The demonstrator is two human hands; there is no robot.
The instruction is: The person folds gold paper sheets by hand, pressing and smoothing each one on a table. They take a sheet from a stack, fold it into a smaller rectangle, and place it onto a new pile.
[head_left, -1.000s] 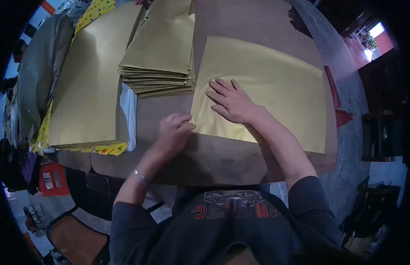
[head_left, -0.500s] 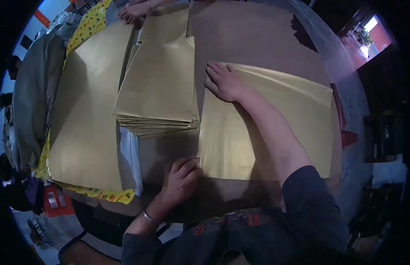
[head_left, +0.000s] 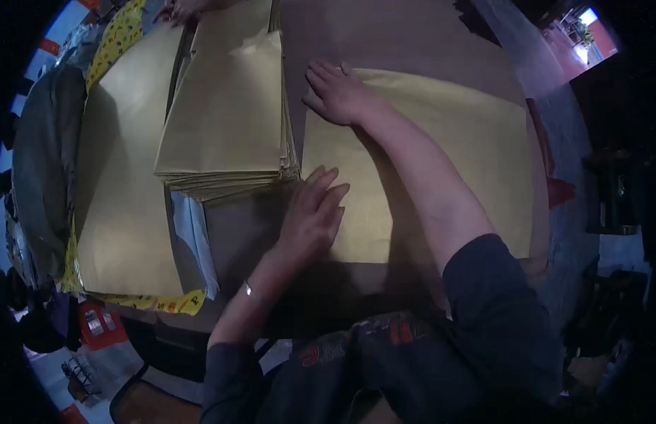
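A wide gold paper sheet (head_left: 462, 169) lies on the brown-covered table in front of me. My right hand (head_left: 336, 93) is spread flat at its far left corner, and the forearm crosses over the sheet. My left hand (head_left: 314, 215) is over the sheet's left edge, with fingers apart and nothing in them. Just left of that hand is a thick pile of folded gold paper (head_left: 225, 113), its layered edges facing me. Farther left, a large flat gold sheet (head_left: 127, 184) lies along the table.
Another person's hand (head_left: 178, 10) is at the far end of the folded pile. A yellow patterned cover (head_left: 176, 302) and a pale blue-white strip (head_left: 192, 237) show around the left sheet. Grey cloth (head_left: 45, 169) is bunched at the left; a red piece (head_left: 559, 192) lies at the right.
My left hand has lifted from the sheet's near left corner and moved forward, its fingers spreading. My right hand stays at the far corner. The whole view has shifted slightly.
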